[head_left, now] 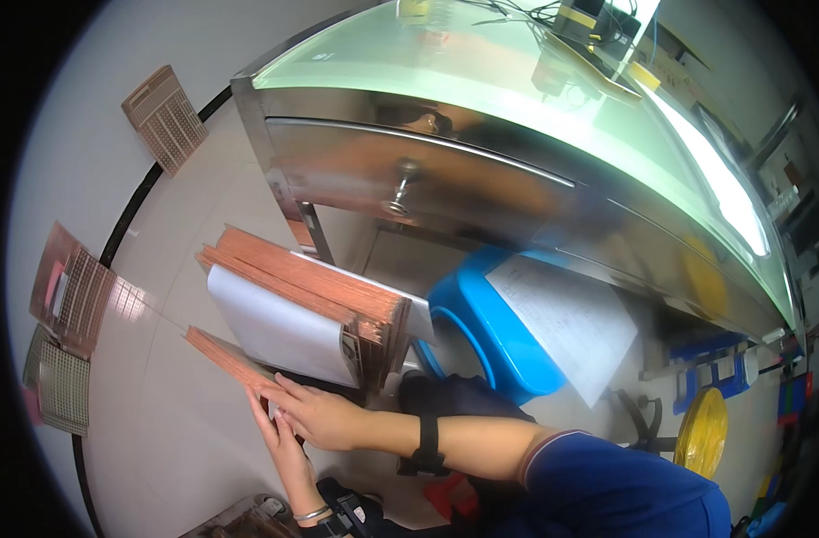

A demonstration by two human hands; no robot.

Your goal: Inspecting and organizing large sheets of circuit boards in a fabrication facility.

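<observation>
Touching the near end of a thin stack of copper-edged boards (223, 355), both at once, with left hand (288, 455) and right hand (329, 420). Tilted, that thin stack, well below the front left corner of the metal desk (409, 148), running from the fingers up toward the left, over the pale floor (158, 403). On the right hand, fingers stretched forward over the stack's end and lying close together. On the left hand, fingers nearly straight along the same end, thumb apart, partly covered by the right hand. Impossible to tell whether either set of fingers closes round the boards or only presses against them.

Just beyond, below the left half of the desk's front edge, a thick stack of copper-edged boards (293, 276), set on edge, with a white sheet (270, 323) against its near side and a second white sheet (420, 318) at its right end. Right of that, under the middle of the front edge, a blue plastic stool (521, 363) with a printed paper sheet (566, 318) lying over it. Farther right, near the right end of the front edge, a yellow round seat (703, 432). Along the floor's left edge, leaning by the wall, perforated panels (167, 121). On the desk's far edge, black cables (530, 13). Around the right wrist, a black band (427, 444); around the left, a bracelet (312, 514).
</observation>
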